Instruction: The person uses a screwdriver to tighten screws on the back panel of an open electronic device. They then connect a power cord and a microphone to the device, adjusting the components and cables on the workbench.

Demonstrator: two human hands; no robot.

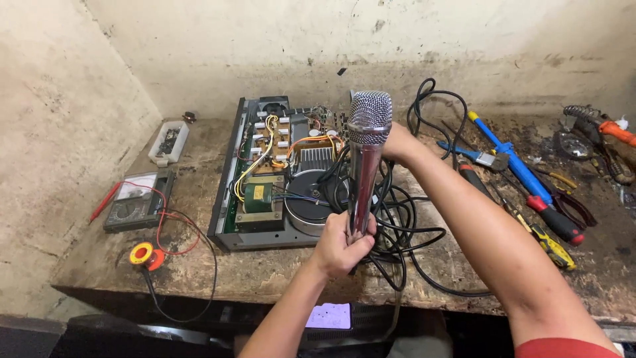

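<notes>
My left hand [341, 246] grips the lower end of a silver microphone [364, 174] and holds it upright over the bench. Its round mesh head [370, 117] points up. My right hand [396, 142] reaches behind the mesh head and is mostly hidden by it; whether it holds anything cannot be made out. A tangle of black cable [397, 219] lies under both hands. Just left of the microphone sits an opened amplifier chassis [271, 179] with coloured wires, a transformer and a round metal part.
An analogue multimeter [138, 202] with red leads and a solder spool [144, 254] lie at the left. A small clear box [169, 142] sits by the wall. Screwdrivers, a blue desoldering pump [507, 151] and pliers [570, 199] cover the right side. The wooden bench edge [265, 285] runs near me.
</notes>
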